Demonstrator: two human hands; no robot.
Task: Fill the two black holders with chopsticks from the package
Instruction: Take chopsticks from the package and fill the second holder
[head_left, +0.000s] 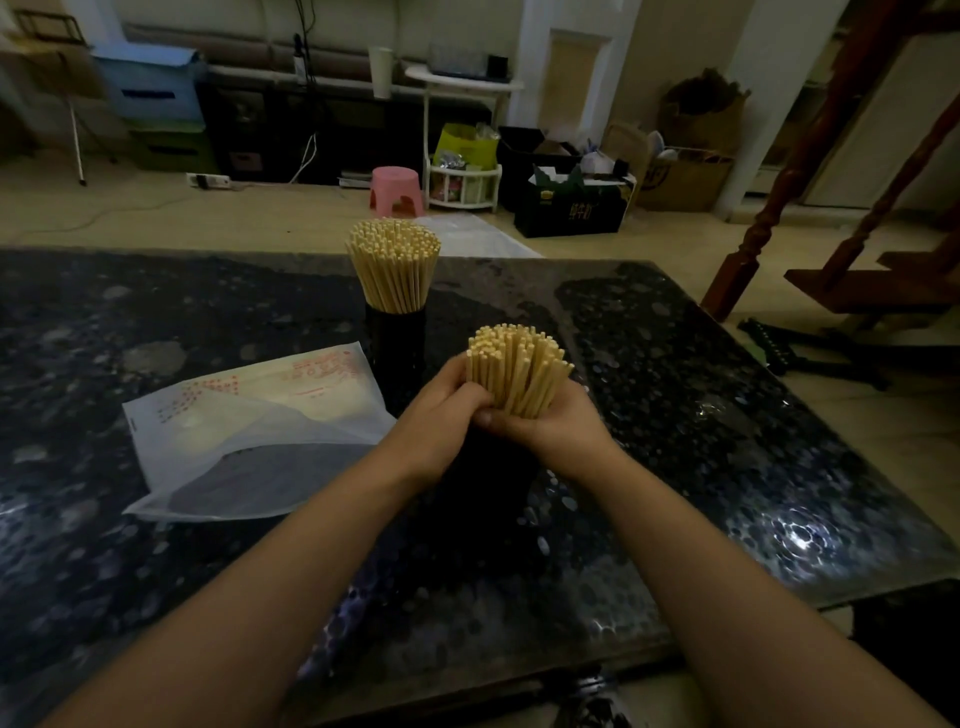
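A thick bundle of pale wooden chopsticks (517, 366) stands upright in the near black holder (488, 499), fanning out at the top. My left hand (441, 410) and my right hand (550, 423) wrap around the bundle's base from either side, just above the holder's rim. Farther back, the second black holder (396, 343) stands upright, packed with its own chopsticks (393, 262). To the left, the white plastic package (254, 431) with red print lies flat and looks empty.
The dark speckled table (701, 415) reaches its edge at the right and near side. On the floor beyond are a pink stool (396, 189), a dark box (571, 205) and a wooden stair post (748, 260) at the right.
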